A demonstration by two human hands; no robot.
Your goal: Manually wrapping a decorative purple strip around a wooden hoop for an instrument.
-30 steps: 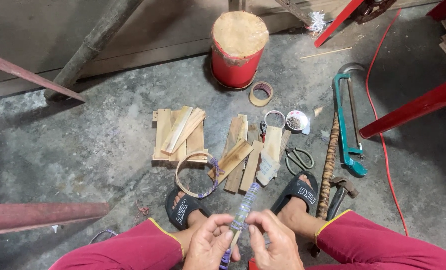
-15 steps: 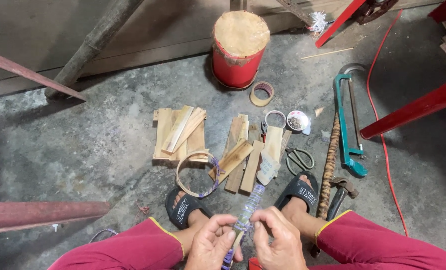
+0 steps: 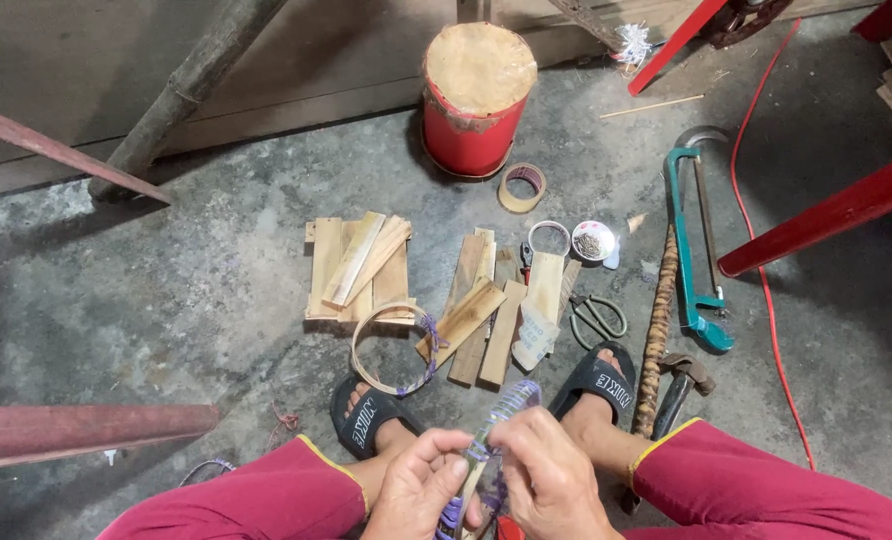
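Between my knees I hold a thin bamboo strip (image 3: 499, 420) wound with purple cord. My left hand (image 3: 421, 492) grips its lower part, and my right hand (image 3: 549, 478) pinches the wrapped section just above. The strip's upper end points toward the floor items ahead. A bamboo hoop (image 3: 394, 347) with purple binding lies by my left sandal. Flat wooden slats lie in two piles, one (image 3: 356, 268) on the left and one (image 3: 494, 305) on the right.
A red drum (image 3: 476, 98) stands ahead, with a tape roll (image 3: 522, 187) beside it. Scissors (image 3: 596, 318), a small dish of nails (image 3: 593, 241), a teal hacksaw (image 3: 694, 240), a hammer (image 3: 678, 385) and a wrapped stick (image 3: 658, 320) lie to the right. A red cable (image 3: 761, 250) runs along the floor.
My fingers have shifted slightly along the strip, whose tip has tilted a little to the right. Everything on the floor stays as it was.
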